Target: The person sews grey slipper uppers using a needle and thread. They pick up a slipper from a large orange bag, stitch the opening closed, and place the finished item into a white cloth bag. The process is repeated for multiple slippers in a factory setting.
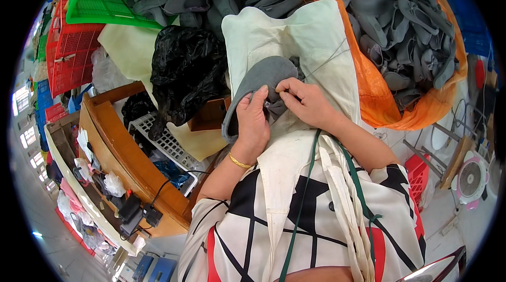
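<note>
My left hand (253,124) grips the grey shoe (271,70) by the left edge of the white cloth (329,32); my right hand (308,106) pinches at the shoe's rim. Looks unfinished; the bagged shoes (414,16), I can't tell.

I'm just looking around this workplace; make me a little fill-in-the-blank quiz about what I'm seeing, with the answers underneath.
1. The left hand and right hand are both at a shoe whose colour is ____.
2. A gold-coloured bracelet circles the person's ____ wrist.
3. The big open sack at the picture's upper right, full of shoes, is coloured ____.
4. The large crumpled plastic bag just left of the white cloth is coloured ____.

Missing words: grey; left; orange; black.
</note>
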A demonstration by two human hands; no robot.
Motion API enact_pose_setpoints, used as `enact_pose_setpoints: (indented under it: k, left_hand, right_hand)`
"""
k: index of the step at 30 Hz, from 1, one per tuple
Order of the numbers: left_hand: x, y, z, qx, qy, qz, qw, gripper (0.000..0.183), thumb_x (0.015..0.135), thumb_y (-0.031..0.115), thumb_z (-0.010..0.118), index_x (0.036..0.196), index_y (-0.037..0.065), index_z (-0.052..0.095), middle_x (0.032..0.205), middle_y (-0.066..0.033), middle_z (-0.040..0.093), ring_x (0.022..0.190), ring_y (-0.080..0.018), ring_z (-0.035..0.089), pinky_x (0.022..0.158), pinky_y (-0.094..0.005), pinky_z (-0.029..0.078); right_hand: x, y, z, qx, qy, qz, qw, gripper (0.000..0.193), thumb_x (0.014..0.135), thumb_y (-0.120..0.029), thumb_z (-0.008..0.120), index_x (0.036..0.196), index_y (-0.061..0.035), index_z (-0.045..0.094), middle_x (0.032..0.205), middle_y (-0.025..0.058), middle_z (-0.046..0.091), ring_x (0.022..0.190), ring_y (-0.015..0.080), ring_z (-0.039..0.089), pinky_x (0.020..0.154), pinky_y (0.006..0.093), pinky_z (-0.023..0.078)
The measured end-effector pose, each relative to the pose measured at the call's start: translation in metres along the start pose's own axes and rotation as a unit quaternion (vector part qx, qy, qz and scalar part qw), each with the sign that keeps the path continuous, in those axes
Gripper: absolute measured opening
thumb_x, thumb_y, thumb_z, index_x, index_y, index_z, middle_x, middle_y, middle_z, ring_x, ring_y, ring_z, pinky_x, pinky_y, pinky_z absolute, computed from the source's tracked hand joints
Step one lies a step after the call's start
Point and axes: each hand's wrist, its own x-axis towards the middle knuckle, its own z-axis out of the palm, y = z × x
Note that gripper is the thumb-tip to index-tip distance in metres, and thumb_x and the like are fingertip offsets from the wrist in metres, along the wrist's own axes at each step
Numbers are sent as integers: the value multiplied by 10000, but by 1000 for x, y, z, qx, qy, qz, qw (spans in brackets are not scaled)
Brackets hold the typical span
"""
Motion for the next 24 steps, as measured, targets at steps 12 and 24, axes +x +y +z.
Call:
enact_pose_setpoints:
  k: [12, 24]
  left_hand:
    - [2, 0, -4, -14, -14, -11, 1000, 103, 923, 87, 670, 1009, 30, 667, 982, -36, 690, 874, -105, 622, 821, -262, 500]
    - [-15, 9, -5, 310, -91, 95, 942, 210, 969, 91, 556, 1112, -24, 658, 1047, -67, 674, 955, -158, 615, 879, -276, 472]
  right_hand:
    - [0, 3, 10, -13, 32, -38, 999, 110, 909, -80, 605, 1017, -73, 584, 767, 137, 636, 647, 314, 633, 592, 374, 490]
    - [15, -16, 16, -48, 16, 9, 999, 169, 943, -162, 548, 1068, -52, 518, 973, 195, 576, 866, 401, 613, 774, 441, 501]
